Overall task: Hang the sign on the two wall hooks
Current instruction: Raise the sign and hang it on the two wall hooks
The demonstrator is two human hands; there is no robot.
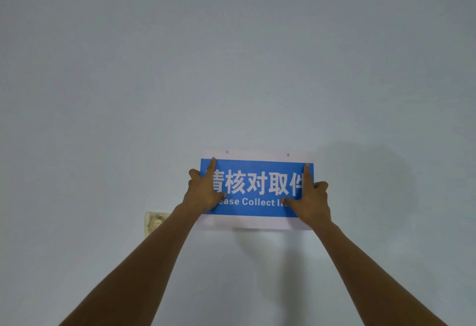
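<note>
Both hands press the blue sign (257, 189) flat against the wall (231, 55), its long axis level. The left hand (204, 191) pins the 9 o'clock end and the right hand (310, 200) the 3 o'clock end, index fingers extended. Two small mounting points (227, 152) dot the pale margin at 12 o'clock; whether they are hooks seated through holes, I cannot tell.

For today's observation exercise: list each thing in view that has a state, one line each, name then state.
Sign: flat against the wall, level, held at both ends.
Left hand: on the sign's left end, forefinger pointing up.
Right hand: on the right end, forefinger up.
Two holes: near the top edge; hooks not discernible.
Wall plate: stained.
</note>
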